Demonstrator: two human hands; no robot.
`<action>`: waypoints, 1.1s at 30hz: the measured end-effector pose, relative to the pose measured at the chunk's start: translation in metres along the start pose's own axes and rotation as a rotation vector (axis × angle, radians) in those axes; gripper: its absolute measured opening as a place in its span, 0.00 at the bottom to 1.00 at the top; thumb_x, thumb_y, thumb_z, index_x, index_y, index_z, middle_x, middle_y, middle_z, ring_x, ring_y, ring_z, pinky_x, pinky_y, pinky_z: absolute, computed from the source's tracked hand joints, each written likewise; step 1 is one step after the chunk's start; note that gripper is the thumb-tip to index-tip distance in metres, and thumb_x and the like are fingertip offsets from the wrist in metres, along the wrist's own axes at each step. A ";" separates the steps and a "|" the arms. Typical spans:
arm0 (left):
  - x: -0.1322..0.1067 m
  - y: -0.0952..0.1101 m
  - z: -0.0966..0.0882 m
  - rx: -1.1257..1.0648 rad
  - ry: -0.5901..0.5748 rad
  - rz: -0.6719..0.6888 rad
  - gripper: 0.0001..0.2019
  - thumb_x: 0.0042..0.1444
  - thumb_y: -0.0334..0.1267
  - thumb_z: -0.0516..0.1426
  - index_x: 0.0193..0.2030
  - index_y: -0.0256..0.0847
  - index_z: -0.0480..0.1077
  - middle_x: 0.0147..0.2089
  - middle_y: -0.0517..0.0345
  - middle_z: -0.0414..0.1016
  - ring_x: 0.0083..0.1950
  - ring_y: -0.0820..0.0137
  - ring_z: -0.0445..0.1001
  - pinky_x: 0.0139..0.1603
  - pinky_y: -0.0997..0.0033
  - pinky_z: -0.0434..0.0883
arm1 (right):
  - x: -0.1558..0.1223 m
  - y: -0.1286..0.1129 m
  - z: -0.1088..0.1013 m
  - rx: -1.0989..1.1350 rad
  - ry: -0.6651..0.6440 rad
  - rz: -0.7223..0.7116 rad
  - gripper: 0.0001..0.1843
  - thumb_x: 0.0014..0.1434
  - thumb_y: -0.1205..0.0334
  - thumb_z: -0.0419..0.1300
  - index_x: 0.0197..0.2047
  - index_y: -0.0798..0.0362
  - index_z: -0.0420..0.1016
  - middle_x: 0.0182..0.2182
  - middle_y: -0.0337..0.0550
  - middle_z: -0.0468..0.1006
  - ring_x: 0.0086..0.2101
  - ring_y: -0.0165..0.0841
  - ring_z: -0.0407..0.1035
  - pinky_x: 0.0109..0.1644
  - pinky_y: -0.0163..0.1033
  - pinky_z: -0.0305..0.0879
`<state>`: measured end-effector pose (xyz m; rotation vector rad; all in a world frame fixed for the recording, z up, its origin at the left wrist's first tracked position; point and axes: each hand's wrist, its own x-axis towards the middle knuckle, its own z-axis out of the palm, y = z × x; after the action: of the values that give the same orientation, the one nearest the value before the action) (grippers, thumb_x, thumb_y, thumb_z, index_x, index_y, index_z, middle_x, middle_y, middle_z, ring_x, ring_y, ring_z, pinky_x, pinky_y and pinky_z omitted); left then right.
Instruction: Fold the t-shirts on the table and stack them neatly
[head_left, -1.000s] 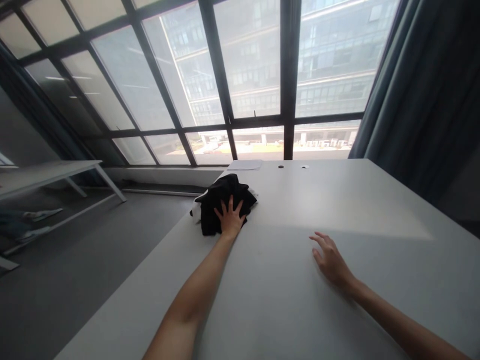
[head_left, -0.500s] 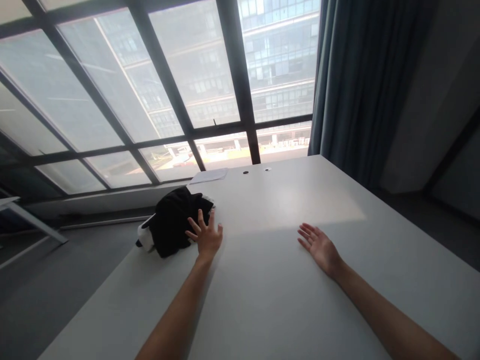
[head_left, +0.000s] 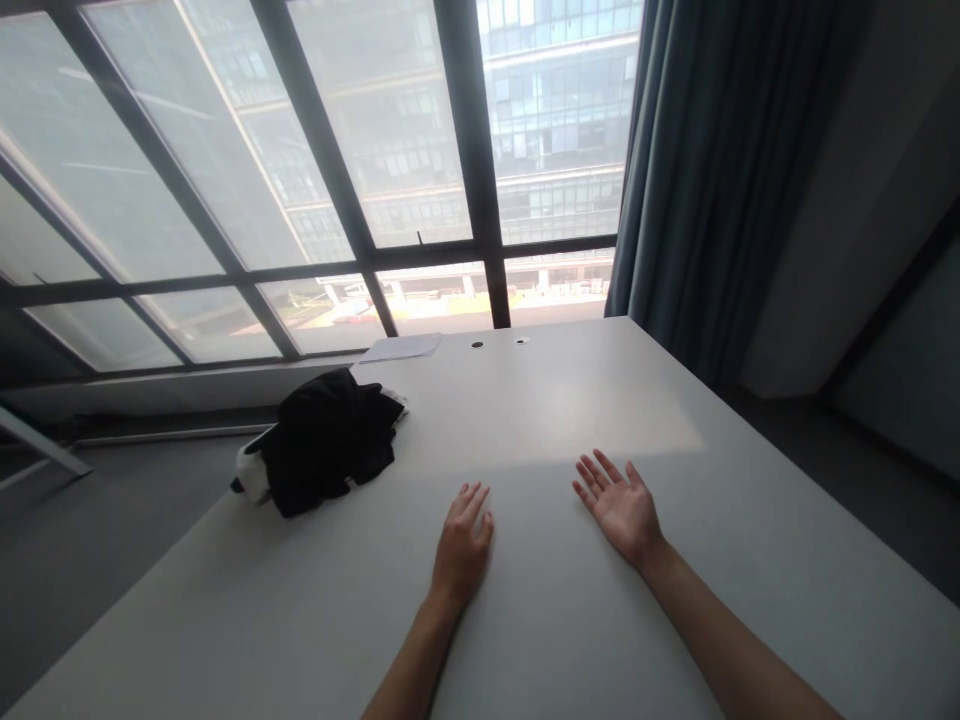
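My left hand (head_left: 463, 540) is over the white table (head_left: 540, 620), back of the hand up, its fingers stretched forward and holding nothing. To its right, my right hand (head_left: 619, 508) is turned palm up with the fingers spread and the palm bare. A gap of table surface lies between the two hands. The nearest item to my left hand is a crumpled black cloth (head_left: 330, 435), heaped at the table's left side over something white (head_left: 253, 475) that is mostly hidden.
White paper (head_left: 401, 347) lies at the table's far left edge. Nearby are a dark round spot (head_left: 477, 345) and a small white piece (head_left: 522, 341). Framed windows (head_left: 420, 256) stand behind the table, with a blue-grey curtain (head_left: 675, 200) at right. Another table's leg (head_left: 45, 445) shows at left.
My left hand has moved right and nearer to me, away from the black cloth, and its fingers have come closer together. My right hand has turned its palm further up. The view has shifted slightly.
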<state>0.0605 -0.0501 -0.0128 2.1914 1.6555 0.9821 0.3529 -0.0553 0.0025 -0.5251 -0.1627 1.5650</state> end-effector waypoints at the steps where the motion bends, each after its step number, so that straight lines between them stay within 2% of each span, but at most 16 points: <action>1: 0.000 -0.002 0.000 -0.011 0.006 -0.010 0.23 0.64 0.36 0.51 0.64 0.39 0.73 0.68 0.47 0.69 0.74 0.56 0.61 0.73 0.48 0.60 | 0.001 0.000 0.000 0.001 -0.001 0.002 0.23 0.71 0.47 0.48 0.58 0.48 0.75 0.61 0.50 0.75 0.62 0.39 0.68 0.66 0.53 0.66; 4: 0.001 -0.006 0.001 -0.010 0.025 -0.045 0.23 0.64 0.36 0.51 0.63 0.36 0.74 0.67 0.45 0.71 0.72 0.56 0.64 0.72 0.48 0.63 | 0.002 0.001 -0.001 0.000 -0.005 0.016 0.22 0.71 0.47 0.48 0.58 0.47 0.75 0.61 0.48 0.76 0.62 0.38 0.68 0.67 0.54 0.65; 8: 0.000 -0.001 0.001 -0.009 0.027 0.006 0.21 0.63 0.35 0.52 0.61 0.40 0.75 0.65 0.49 0.74 0.71 0.57 0.65 0.72 0.48 0.63 | 0.004 0.002 -0.001 -0.011 -0.006 0.020 0.23 0.71 0.47 0.50 0.58 0.49 0.74 0.62 0.50 0.74 0.63 0.39 0.66 0.68 0.53 0.63; 13: 0.000 0.003 -0.001 0.016 0.009 0.005 0.20 0.63 0.35 0.52 0.58 0.38 0.77 0.64 0.48 0.74 0.70 0.56 0.67 0.71 0.47 0.64 | 0.005 0.002 0.000 -0.033 -0.003 0.020 0.21 0.70 0.49 0.52 0.59 0.46 0.74 0.61 0.48 0.75 0.64 0.38 0.66 0.68 0.54 0.63; 19: 0.003 -0.002 -0.003 -0.018 -0.012 -0.014 0.19 0.63 0.37 0.52 0.56 0.39 0.78 0.62 0.49 0.77 0.69 0.57 0.68 0.71 0.48 0.65 | 0.003 0.002 0.002 -0.030 -0.004 0.025 0.20 0.70 0.50 0.51 0.58 0.47 0.74 0.62 0.49 0.74 0.64 0.38 0.66 0.66 0.53 0.65; 24: -0.001 -0.003 -0.003 -0.054 -0.003 -0.040 0.18 0.63 0.36 0.52 0.53 0.42 0.80 0.60 0.51 0.78 0.68 0.58 0.70 0.70 0.48 0.66 | -0.001 0.001 0.001 -0.040 -0.017 0.002 0.18 0.70 0.53 0.51 0.59 0.44 0.73 0.59 0.47 0.77 0.63 0.38 0.67 0.66 0.56 0.66; 30: -0.001 -0.001 -0.002 -0.038 -0.006 -0.028 0.16 0.62 0.35 0.52 0.50 0.41 0.80 0.59 0.50 0.79 0.67 0.57 0.70 0.70 0.49 0.66 | 0.000 0.002 0.000 -0.048 -0.008 0.010 0.18 0.70 0.55 0.51 0.58 0.48 0.75 0.61 0.48 0.75 0.63 0.37 0.67 0.67 0.51 0.65; 33: 0.001 0.002 -0.003 -0.023 -0.002 -0.041 0.15 0.62 0.34 0.53 0.48 0.42 0.81 0.58 0.50 0.79 0.66 0.57 0.71 0.69 0.49 0.66 | 0.002 0.001 0.001 -0.069 -0.002 0.030 0.18 0.70 0.56 0.51 0.57 0.47 0.75 0.60 0.46 0.76 0.63 0.37 0.67 0.67 0.53 0.65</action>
<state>0.0603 -0.0507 -0.0097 2.1348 1.6732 0.9826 0.3511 -0.0534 0.0028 -0.5821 -0.2122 1.5934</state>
